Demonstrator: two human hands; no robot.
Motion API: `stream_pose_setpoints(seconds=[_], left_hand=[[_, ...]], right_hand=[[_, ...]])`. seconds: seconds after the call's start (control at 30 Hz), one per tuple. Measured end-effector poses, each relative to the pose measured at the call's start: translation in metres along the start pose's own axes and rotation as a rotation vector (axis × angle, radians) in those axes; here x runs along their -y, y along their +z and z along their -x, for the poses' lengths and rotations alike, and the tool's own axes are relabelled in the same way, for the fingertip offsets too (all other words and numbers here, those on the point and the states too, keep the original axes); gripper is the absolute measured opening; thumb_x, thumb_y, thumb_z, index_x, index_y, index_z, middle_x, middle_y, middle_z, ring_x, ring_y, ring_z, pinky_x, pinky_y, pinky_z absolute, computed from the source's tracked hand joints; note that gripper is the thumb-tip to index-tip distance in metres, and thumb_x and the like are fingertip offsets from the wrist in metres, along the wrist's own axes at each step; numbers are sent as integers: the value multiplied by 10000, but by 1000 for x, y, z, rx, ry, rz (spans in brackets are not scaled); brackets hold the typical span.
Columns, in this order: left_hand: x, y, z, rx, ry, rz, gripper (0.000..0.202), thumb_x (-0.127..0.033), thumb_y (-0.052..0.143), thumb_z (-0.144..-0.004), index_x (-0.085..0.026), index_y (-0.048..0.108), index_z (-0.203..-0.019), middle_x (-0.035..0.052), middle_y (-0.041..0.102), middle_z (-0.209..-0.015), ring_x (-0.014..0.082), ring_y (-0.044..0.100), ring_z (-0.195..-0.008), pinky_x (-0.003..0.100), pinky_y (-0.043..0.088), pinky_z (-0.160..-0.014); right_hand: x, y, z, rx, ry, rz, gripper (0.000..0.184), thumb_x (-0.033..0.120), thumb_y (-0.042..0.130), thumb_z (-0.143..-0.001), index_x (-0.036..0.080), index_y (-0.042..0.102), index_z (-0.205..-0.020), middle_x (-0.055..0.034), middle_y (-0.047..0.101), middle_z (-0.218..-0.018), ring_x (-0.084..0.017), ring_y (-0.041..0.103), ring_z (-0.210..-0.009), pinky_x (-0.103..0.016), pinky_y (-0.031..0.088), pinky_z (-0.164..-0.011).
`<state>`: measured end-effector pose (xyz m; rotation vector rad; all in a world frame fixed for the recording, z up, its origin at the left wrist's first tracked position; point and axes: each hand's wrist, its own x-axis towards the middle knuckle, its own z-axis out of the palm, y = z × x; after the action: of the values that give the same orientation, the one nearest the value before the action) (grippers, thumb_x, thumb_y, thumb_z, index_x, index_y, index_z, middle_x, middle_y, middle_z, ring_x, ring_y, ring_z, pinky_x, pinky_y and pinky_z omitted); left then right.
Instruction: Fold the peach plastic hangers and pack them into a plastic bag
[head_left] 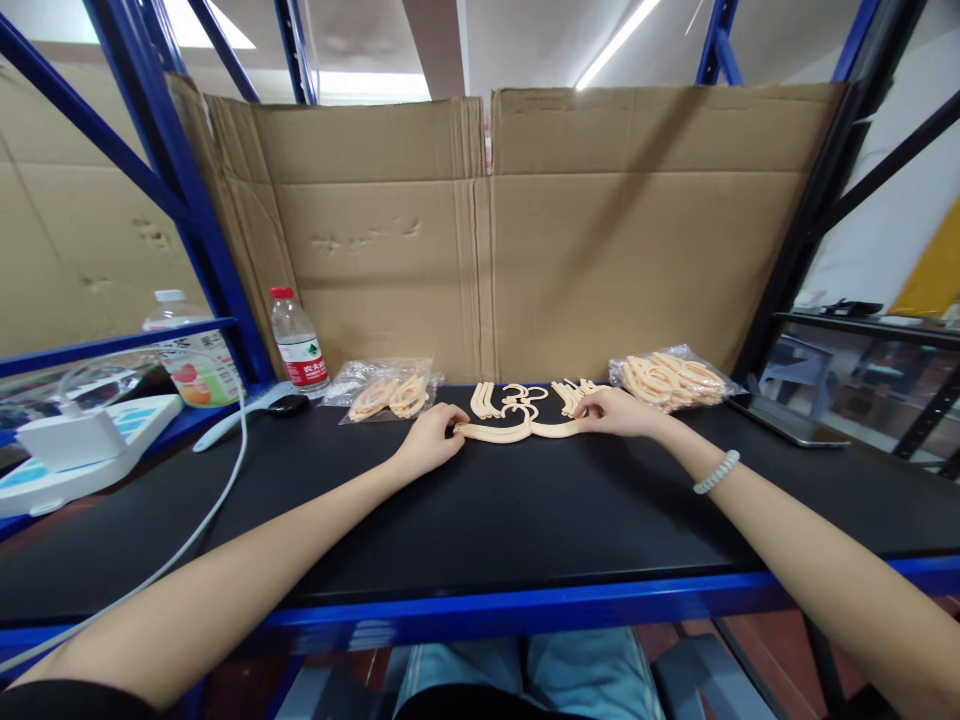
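Observation:
A peach plastic hanger (517,431) lies flat on the black shelf top (480,520), its hook pointing away from me. My left hand (431,437) pinches the hanger's left arm end with curled fingers. My right hand (615,410) grips its right arm end; a white coiled band sits on that wrist. Just behind the hanger lie loose peach hanger parts (486,400) and more loose peach pieces (574,393).
A clear bag of peach parts (386,393) lies left of centre, and a fuller bag (670,378) at the right. A water bottle (298,342), a juice bottle (187,350), a white device with cable (75,440) and a dark tablet (787,420) stand around. Cardboard (480,230) walls the back.

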<state>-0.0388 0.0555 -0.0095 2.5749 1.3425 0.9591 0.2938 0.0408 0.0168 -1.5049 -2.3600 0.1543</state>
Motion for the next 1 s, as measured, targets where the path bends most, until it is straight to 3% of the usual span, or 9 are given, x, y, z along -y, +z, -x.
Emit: stream_pose_setpoints(seconds=[0.43,0.5,0.6,0.77,1.0], left_hand=[[-5,-5,1,-33,-30,11,215,-167,510,-723,-162,630,-900,72,640,-915,197,621,-838,336,517,-767],[-6,-8,-2,-39,-25,-17,232,-161,506,-724,-157,628,-921,76,641,-930,201,619,-854,337,514,-774],[-6,-14,-13,49,-72,-88,277,-151,516,-723,-151,621,-979,80,653,-991,201,626,-892,311,510,-780],[-3,-19,-48,147,-178,-162,302,-158,533,-745,-128,624,-1031,88,690,-1000,196,649,-917,262,498,-783],[4,-2,-85,201,-321,-253,301,-215,581,-735,-157,647,-1023,79,711,-1003,208,664,-924,232,490,-737]], right_hand=[[7,5,-10,-251,75,67,205,200,525,-775,175,716,-841,-44,708,-774,-159,617,-676,-247,420,-616],[8,6,-20,-234,62,112,215,182,521,-778,175,722,-853,-52,716,-797,-167,631,-704,-249,436,-637],[10,7,-39,-170,4,161,224,167,526,-789,172,726,-889,-52,726,-831,-165,644,-735,-245,455,-671],[15,5,-77,-92,-71,222,245,123,545,-789,184,728,-939,-38,728,-922,-142,648,-803,-218,454,-729],[27,21,-105,37,-44,403,217,117,609,-756,177,744,-916,-91,729,-906,-193,666,-828,-236,460,-692]])
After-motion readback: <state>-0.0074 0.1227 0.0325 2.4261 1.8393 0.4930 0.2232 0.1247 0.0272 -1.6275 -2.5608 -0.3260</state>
